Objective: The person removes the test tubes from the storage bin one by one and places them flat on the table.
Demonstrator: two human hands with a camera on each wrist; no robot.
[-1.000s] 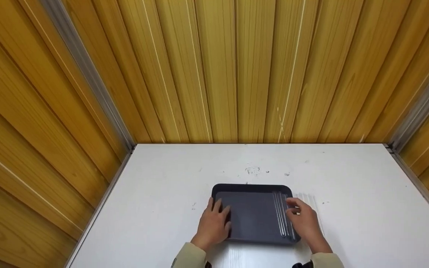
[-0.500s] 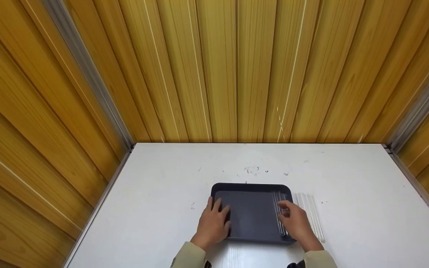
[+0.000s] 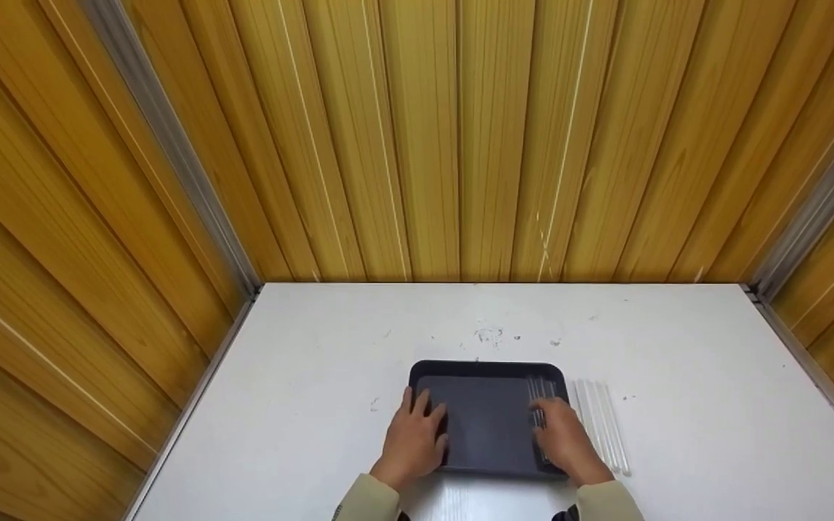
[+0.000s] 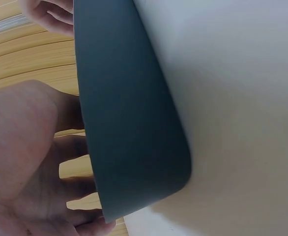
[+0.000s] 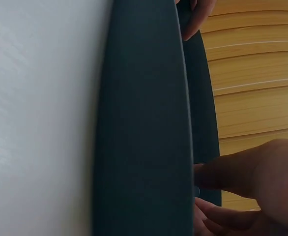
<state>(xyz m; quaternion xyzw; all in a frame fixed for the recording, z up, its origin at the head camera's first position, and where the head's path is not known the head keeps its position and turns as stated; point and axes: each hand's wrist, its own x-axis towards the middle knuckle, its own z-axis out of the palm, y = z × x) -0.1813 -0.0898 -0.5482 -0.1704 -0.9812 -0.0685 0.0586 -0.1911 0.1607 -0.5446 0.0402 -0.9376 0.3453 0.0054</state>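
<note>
A dark rectangular tray (image 3: 489, 427) lies on the white table, with several clear, slim tubes (image 3: 538, 391) along the right side of its floor. My left hand (image 3: 411, 441) rests over the tray's left rim, fingers spread and thumb inside; in the left wrist view the fingers (image 4: 75, 147) reach past the tray's wall (image 4: 129, 118). My right hand (image 3: 563, 440) reaches over the right rim with curled fingers and seems to pinch a clear tube, mostly hidden by the hand. A small glint shows between thumb and fingers in the right wrist view, beyond the tray wall (image 5: 141, 123).
More clear tubes (image 3: 603, 427) lie side by side on the table (image 3: 301, 405), just right of the tray. Wood-patterned panels (image 3: 493, 145) rise behind the table, and another panelled wall (image 3: 62, 253) stands at the left.
My right hand has moved left from the tray's right rim to over the tubes inside, uncovering the tubes on the table. My left hand has stayed on the left rim.
</note>
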